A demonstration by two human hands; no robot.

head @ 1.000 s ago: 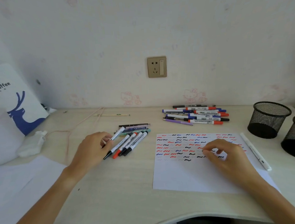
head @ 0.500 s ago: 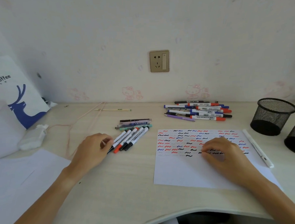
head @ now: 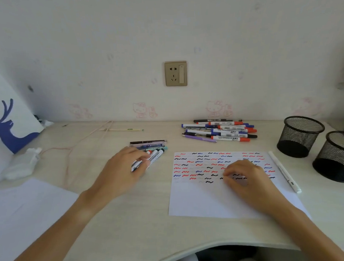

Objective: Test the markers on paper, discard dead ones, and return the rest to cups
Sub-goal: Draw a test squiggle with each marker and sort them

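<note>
Markers (head: 148,160) lie in a small bunch on the surface left of the paper (head: 209,199), and the left hand (head: 119,173) has its fingers curled over their near ends, gripping them. Just behind that bunch a few thinner pens (head: 147,144) lie side by side. The right hand (head: 248,179) rests on the paper with its fingers bent down onto the sheet; I cannot tell whether its grip is pinching anything. The upper part of the paper is covered with rows of short red, blue and black squiggles. A bigger pile (head: 220,131) of markers with red, blue and black caps lies behind the paper, near the wall. One white marker (head: 284,171) lies along the paper's right edge. Two black mesh cups (head: 300,135) stand at the far right, close together. A white bag (head: 7,121) with a blue deer leans at the left, and more white sheets (head: 19,212) lie at the near left.
</note>
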